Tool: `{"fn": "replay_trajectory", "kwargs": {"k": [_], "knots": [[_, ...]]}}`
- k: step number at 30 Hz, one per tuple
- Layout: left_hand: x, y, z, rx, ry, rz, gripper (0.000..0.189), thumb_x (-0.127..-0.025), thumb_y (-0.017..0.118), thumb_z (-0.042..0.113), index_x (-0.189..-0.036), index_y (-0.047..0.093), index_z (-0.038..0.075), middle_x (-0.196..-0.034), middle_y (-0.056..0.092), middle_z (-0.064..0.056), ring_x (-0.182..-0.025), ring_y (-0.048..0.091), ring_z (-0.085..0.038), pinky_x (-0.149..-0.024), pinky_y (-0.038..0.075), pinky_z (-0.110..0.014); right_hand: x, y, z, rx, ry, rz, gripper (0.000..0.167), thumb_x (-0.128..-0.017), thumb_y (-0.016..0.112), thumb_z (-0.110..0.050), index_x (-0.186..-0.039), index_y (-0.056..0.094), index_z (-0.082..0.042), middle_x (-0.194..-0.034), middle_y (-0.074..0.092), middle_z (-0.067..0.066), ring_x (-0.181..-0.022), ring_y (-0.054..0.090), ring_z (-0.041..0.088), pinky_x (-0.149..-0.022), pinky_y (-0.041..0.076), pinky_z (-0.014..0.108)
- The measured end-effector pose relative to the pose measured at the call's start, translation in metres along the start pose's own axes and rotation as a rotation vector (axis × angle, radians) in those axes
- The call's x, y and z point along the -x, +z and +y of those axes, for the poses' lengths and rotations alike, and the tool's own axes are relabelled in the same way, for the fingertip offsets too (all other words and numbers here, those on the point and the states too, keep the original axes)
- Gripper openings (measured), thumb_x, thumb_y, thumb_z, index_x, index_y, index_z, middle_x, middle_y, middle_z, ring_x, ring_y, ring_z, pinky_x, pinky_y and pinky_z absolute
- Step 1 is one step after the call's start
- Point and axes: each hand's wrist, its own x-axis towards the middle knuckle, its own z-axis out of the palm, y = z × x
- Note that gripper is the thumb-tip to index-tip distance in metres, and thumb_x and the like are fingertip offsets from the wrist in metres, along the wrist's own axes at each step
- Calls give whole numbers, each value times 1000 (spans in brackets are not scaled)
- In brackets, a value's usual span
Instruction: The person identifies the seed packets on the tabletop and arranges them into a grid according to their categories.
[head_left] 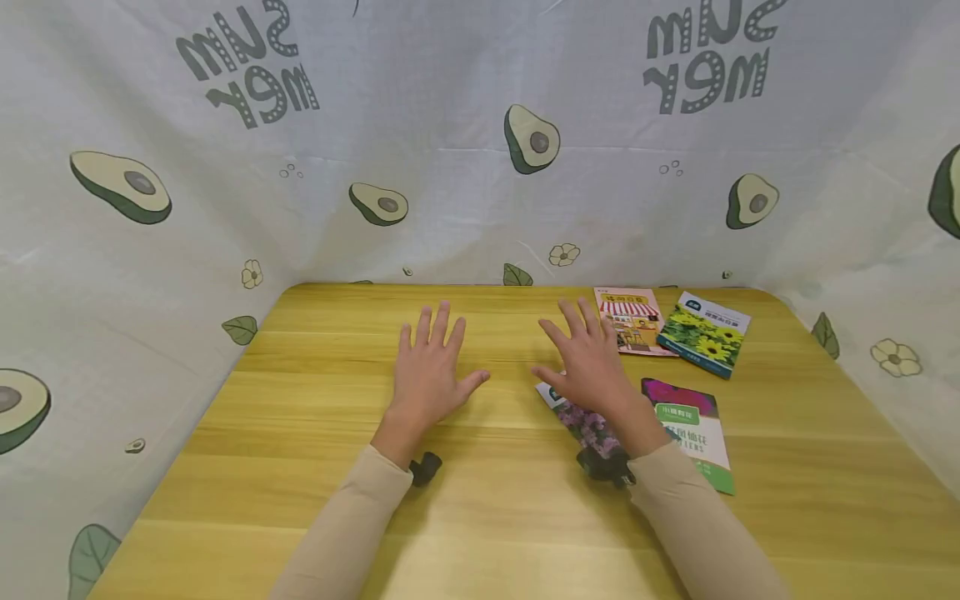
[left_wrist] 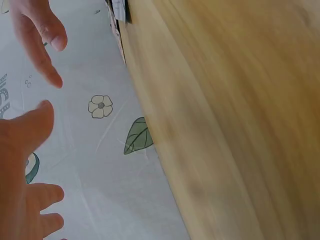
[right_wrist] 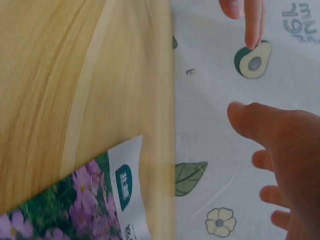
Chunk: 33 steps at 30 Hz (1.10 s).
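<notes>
Both my hands splayed, holding nothing: left hand (head_left: pixel 429 373) over bare table (head_left: pixel 300 400), right hand (head_left: pixel 592 362) hovering above purple-flower seed packet (head_left: pixel 588 425) at its 6 o'clock.

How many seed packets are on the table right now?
4: a purple-flower packet partly under the right hand, a pink-flower packet beside it, and farther back a shopfront packet and a sunflower packet.

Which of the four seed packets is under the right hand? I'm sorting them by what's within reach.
The purple-flower packet, partly beneath the right hand. The magenta packet lies beside that arm; the sunflower packet and shopfront packet lie farther back.
</notes>
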Motion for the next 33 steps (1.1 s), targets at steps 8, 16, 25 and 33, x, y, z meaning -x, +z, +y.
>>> {"fn": "replay_trajectory", "kwargs": {"k": [8, 16, 25, 33], "knots": [[0, -1, 7, 60, 106, 58, 69, -94, 60, 53, -148, 44, 12, -164, 27, -14, -151, 28, -35, -118, 35, -56, 20, -20, 21, -99, -61, -77, 61, -93, 68, -34, -145, 49, -9, -157, 36, 23, -148, 26, 46, -114, 25, 72], [1, -3, 17, 108, 220, 34, 59, -96, 62, 43, -144, 51, 11, -160, 36, -13, -147, 38, -33, -115, 41, -49, 56, -34, 64, -155, -89, -93, 53, -91, 70, -22, -138, 55, -2, -146, 45, 29, -135, 41, 50, -106, 39, 69], [2, 1, 36, 110, 318, 24, 56, -95, 63, 42, -142, 53, 13, -158, 39, -11, -146, 39, -29, -116, 41, -47, 90, -34, 109, -135, -50, -142, 51, -90, 72, -20, -133, 58, 2, -141, 49, 34, -127, 46, 55, -102, 42, 68], [3, -1, 54, 121, 389, 11, 56, -95, 63, 42, -142, 52, 15, -158, 39, -9, -145, 40, -28, -116, 41, -45, 107, -34, 127, -141, 1, -197, 53, -89, 73, -23, -132, 58, 3, -139, 48, 37, -124, 48, 58, -98, 44, 69]]}}
